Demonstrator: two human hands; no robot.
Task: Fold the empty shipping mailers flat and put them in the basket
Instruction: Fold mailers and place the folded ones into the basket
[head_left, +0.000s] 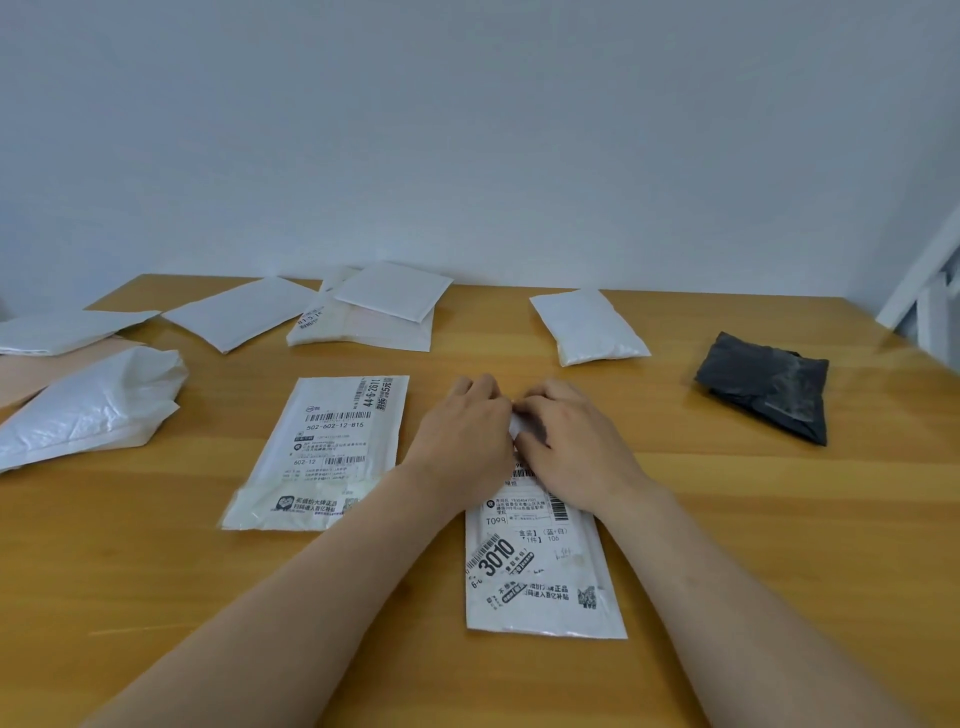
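The wooden table (156, 597) was the biggest thing, and it ran up to a plain white wall (467, 130). A puffy white mailer (93, 410) lay at my far left, all crinkled. A flat mailer with a label (327, 457) lay near the middle, just left of my arms. At the back, a pile of white mailers (384, 306) sat near the wall. To the right of them was a small folded white mailer (587, 327), and further right a folded black mailer (769, 384).

The mailer I worked on (540, 587) lay flat on the table right in front of me. It was white, with black print and a big 3010 on it. Its near end was flat and its far end was under my hands.

My 2 hands were close together, almost touching. My left hand (462, 431) and my right hand (571, 436) both sat palm down on the far end of that mailer. My fingers were bent down and held the end of it. A little bit of white showed between my hands. I could not see my fingertips.
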